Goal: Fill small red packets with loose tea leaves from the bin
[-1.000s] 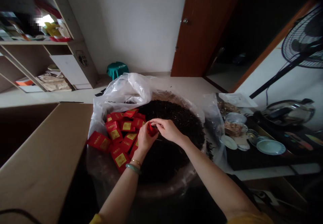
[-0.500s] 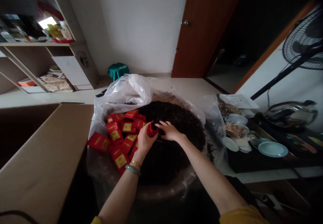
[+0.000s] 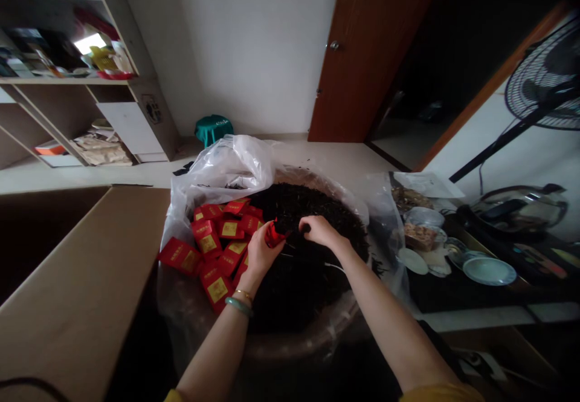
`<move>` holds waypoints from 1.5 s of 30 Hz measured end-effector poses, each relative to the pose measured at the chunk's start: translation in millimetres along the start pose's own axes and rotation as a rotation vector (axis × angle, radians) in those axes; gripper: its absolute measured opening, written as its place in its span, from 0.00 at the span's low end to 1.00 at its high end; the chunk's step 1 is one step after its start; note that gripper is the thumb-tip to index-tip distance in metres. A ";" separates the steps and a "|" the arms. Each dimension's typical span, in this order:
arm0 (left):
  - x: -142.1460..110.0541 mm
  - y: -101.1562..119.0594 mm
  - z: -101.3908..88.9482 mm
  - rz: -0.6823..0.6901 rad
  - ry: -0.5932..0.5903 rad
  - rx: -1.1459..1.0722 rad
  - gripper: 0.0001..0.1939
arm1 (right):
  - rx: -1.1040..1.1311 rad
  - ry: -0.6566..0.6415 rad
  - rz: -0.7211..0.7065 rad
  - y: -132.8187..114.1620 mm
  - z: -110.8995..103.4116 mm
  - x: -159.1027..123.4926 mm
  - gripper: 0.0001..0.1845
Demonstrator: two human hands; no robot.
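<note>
My left hand [image 3: 260, 251] is closed round a small red packet [image 3: 273, 234], held over a big heap of dark loose tea leaves [image 3: 312, 220]. My right hand [image 3: 318, 230] rests on the leaves just right of the packet, its fingers curled into a pinch on some of the tea. The leaves fill a wide round basket lined with clear plastic [image 3: 226, 169]. Several red packets with gold labels [image 3: 217, 242] lie piled on the left side of the basket.
A cardboard box flap [image 3: 81, 281] lies to the left. A low table on the right holds a white plate [image 3: 489, 270], small bowls and a metal kettle [image 3: 521, 205]. A fan [image 3: 544, 75], a brown door [image 3: 362, 51] and shelves [image 3: 67, 81] stand behind.
My right hand has left the red packet's mouth and moved right onto the tea heap, closing on leaves. The left hand has kept the packet in place.
</note>
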State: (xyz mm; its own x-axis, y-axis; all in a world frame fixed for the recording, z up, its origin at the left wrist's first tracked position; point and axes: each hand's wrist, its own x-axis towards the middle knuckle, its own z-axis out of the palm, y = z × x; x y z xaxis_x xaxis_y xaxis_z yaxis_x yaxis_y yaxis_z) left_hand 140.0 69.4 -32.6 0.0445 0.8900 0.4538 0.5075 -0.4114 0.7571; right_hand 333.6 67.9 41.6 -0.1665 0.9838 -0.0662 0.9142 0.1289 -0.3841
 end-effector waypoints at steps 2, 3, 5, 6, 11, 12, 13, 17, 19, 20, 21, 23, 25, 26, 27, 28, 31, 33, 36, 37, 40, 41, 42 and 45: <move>0.1 0.5 -0.3 -0.009 -0.009 0.002 0.28 | 0.183 0.079 -0.018 -5.6 -11.4 -2.9 0.13; 0.2 0.6 -0.3 -0.010 -0.012 0.002 0.28 | 0.289 0.121 -0.031 -10.3 -16.2 -4.6 0.12; 0.1 0.5 -0.1 -0.003 -0.013 -0.006 0.28 | 0.452 0.196 -0.066 -22.7 -22.0 -8.1 0.10; -0.1 0.1 0.0 0.002 -0.013 -0.012 0.28 | 0.500 0.234 -0.087 -29.6 -22.9 -9.4 0.10; -0.6 -3.5 1.3 0.017 -0.009 -0.022 0.29 | 0.657 0.305 -0.148 -54.3 -14.3 -10.4 0.19; -0.6 -4.0 1.6 0.018 -0.007 -0.019 0.29 | 0.715 0.280 -0.145 -56.0 -12.1 -9.9 0.20; -0.5 -4.4 2.0 0.018 -0.006 -0.016 0.29 | 0.780 0.248 -0.137 -56.8 -10.2 -9.3 0.21; -0.1 -4.2 3.0 0.026 -0.002 -0.007 0.30 | 0.956 0.163 -0.096 -55.5 -6.6 -7.4 0.20; -0.1 -4.2 3.3 0.031 0.009 -0.011 0.30 | 0.899 0.198 -0.093 -54.9 -6.8 -7.9 0.19; -0.1 -4.4 3.3 0.030 0.013 -0.016 0.30 | 0.826 0.222 -0.104 -55.3 -7.3 -8.9 0.19; -0.1 -4.8 3.3 0.028 0.014 -0.021 0.30 | 0.728 0.235 -0.129 -56.2 -8.0 -10.3 0.19; -0.2 -5.8 2.8 0.017 0.002 -0.038 0.30 | 0.497 0.211 -0.215 -59.3 -9.6 -14.0 0.16; -0.5 -6.0 1.8 -0.004 -0.022 -0.064 0.30 | 0.281 0.154 -0.312 -62.9 -10.7 -17.8 0.15; -0.6 -5.5 1.2 -0.019 -0.037 -0.080 0.31 | 0.193 0.141 -0.348 -64.3 -10.9 -19.1 0.15; -0.8 -4.4 0.4 -0.035 -0.053 -0.099 0.32 | 0.120 0.147 -0.367 -65.1 -10.7 -19.9 0.15; -1.0 -2.8 -0.3 -0.048 -0.071 -0.124 0.32 | 0.059 0.167 -0.370 -65.2 -10.1 -20.1 0.13; -1.4 4.4 -2.5 -0.067 -0.125 -0.229 0.34 | -0.060 0.245 -0.311 -61.6 -6.9 -17.8 0.08; -1.6 9.1 -3.3 -0.067 -0.155 -0.327 0.35 | -0.077 0.268 -0.285 -57.8 -4.6 -15.0 0.06; -2.2 12.9 -3.2 -0.061 -0.183 -0.464 0.37 | -0.018 0.337 -0.268 -53.5 -2.8 -11.3 0.08; -2.5 13.2 -2.7 -0.055 -0.198 -0.481 0.38 | 0.011 0.382 -0.244 -52.5 -2.6 -10.4 0.09; -3.3 12.3 -1.1 -0.056 -0.256 -0.404 0.35 | 0.093 0.515 -0.135 -50.2 -4.2 -9.0 0.12; -3.2 11.8 -0.6 -0.071 -0.274 -0.359 0.29 | 0.112 0.543 -0.109 -49.3 -5.7 -8.9 0.13; -3.0 11.4 -0.3 -0.093 -0.289 -0.325 0.23 | 0.126 0.562 -0.099 -48.3 -7.8 -9.0 0.13; -1.2 12.4 -1.0 -0.171 -0.324 -0.355 0.15 | 0.123 0.578 -0.158 -43.8 -16.6 -9.8 0.13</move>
State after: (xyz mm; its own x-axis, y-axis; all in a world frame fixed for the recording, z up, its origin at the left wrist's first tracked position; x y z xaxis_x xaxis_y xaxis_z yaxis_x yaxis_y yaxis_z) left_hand 145.3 63.0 -23.4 0.2797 0.9425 0.1828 0.2101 -0.2459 0.9463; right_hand 301.3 54.8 74.4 -0.0375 0.8669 0.4970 0.8397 0.2970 -0.4546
